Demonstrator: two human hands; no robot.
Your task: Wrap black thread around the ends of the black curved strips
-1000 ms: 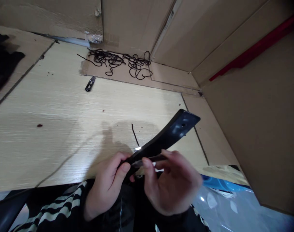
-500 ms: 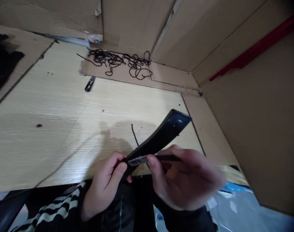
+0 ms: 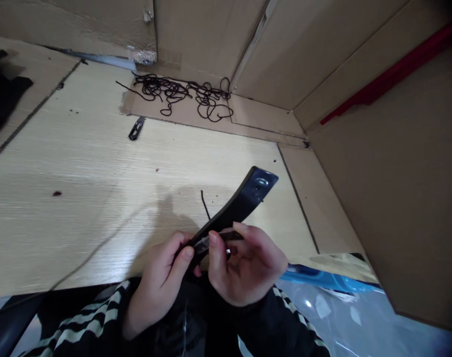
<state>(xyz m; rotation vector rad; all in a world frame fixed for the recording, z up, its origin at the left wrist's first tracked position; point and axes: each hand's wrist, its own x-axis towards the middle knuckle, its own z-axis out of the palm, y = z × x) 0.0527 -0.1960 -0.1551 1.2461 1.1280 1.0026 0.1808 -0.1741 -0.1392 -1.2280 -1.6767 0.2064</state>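
A long, curved, glossy black piece (image 3: pixel 244 198) slants up to the right above the table's front edge. My left hand (image 3: pixel 161 280) is closed round its lower end, with the thumb on top. My right hand (image 3: pixel 244 267) pinches a thin dark strip (image 3: pixel 231 236) between thumb and fingers. The strip's greyish end lies against the black piece, close to my left thumb. A short dark cord (image 3: pixel 205 204) sticks out behind the black piece. Some of my fingers are hidden under the piece.
Tangled black cord (image 3: pixel 166 89) lies on cardboard at the back of the wooden table (image 3: pixel 80 163). A small black tool (image 3: pixel 137 128) rests in front of it. Cardboard walls (image 3: pixel 389 173) stand behind and at right, one with a red strip (image 3: pixel 389 74). Black cloth (image 3: pixel 6 94) is far left.
My right hand has moved left, nearer my left hand, and its fingers are more curled around the strip. The black piece's upper end has shifted left.
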